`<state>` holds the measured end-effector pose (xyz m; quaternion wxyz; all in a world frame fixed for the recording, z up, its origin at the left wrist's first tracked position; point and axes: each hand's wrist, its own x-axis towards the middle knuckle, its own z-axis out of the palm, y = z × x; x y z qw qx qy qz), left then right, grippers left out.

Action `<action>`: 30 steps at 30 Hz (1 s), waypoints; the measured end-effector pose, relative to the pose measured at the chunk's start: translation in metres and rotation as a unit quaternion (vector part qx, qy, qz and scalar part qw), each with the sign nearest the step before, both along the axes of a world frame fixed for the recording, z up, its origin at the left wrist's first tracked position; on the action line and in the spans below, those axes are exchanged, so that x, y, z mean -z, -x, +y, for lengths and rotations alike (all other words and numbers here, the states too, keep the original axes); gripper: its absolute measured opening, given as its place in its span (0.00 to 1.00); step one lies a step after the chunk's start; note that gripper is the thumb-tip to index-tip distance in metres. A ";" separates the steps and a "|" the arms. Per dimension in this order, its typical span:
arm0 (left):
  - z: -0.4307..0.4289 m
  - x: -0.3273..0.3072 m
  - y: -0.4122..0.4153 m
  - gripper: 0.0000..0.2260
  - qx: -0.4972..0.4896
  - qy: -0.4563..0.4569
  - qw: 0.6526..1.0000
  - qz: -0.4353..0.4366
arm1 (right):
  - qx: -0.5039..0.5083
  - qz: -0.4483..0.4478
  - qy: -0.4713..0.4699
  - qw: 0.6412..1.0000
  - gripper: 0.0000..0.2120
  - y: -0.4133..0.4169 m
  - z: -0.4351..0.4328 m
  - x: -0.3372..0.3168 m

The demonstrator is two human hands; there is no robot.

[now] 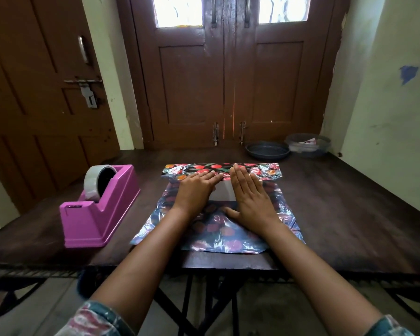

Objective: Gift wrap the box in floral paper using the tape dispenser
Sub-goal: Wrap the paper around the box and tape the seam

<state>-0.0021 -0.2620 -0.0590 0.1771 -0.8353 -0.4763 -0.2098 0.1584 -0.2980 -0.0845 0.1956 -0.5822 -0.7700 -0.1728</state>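
Brown panelled double doors (228, 81) stood behind the dark wooden tabletop (337, 202) where you worked. Your left hand (195, 192) and right hand (250, 202) lay flat, fingers (239, 178) straight and together, gripping nothing, pressing on the glossy floral wrapping paper (228, 234). The small white box (222, 194) sat mid-sheet, bare between your hands. Only the far flap looked folded onto it, and no tape showed. The pink plastic tape dispenser (97, 207) stood apart on your left. Closing, taping and the ends were, I judge, yet to do.
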 end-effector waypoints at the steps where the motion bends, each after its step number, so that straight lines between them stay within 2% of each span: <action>1: 0.000 0.000 -0.001 0.20 -0.003 -0.001 1.000 -0.005 | 0.006 0.005 -0.003 1.000 0.43 0.000 -0.001 -0.001; 3: 0.000 0.001 -0.002 0.20 -0.008 -0.002 1.000 -0.014 | 0.008 0.001 -0.022 1.000 0.42 -0.001 -0.002 -0.002; 11: -0.006 -0.005 -0.006 0.20 -0.017 0.008 0.999 -0.042 | -0.031 0.027 0.006 0.999 0.39 -0.007 -0.004 -0.003; 16: -0.004 -0.003 -0.010 0.21 -0.026 0.013 0.998 -0.053 | -0.036 0.020 0.038 0.998 0.43 -0.011 -0.001 -0.005; 20: -0.004 -0.005 -0.013 0.21 -0.036 0.023 0.998 -0.050 | 0.002 0.033 0.001 0.999 0.49 -0.010 -0.003 -0.001; 23: -0.004 -0.008 -0.014 0.21 -0.045 0.023 0.998 -0.041 | 0.007 0.020 0.018 1.000 0.45 -0.008 -0.004 -0.004; 26: -0.009 -0.006 -0.013 0.23 -0.037 0.022 0.999 -0.032 | -0.006 0.031 -0.014 0.999 0.43 -0.008 -0.008 -0.008; 30: -0.015 0.001 -0.009 0.20 0.018 -0.024 0.997 -0.076 | -0.007 0.026 -0.042 0.999 0.41 -0.006 -0.010 -0.008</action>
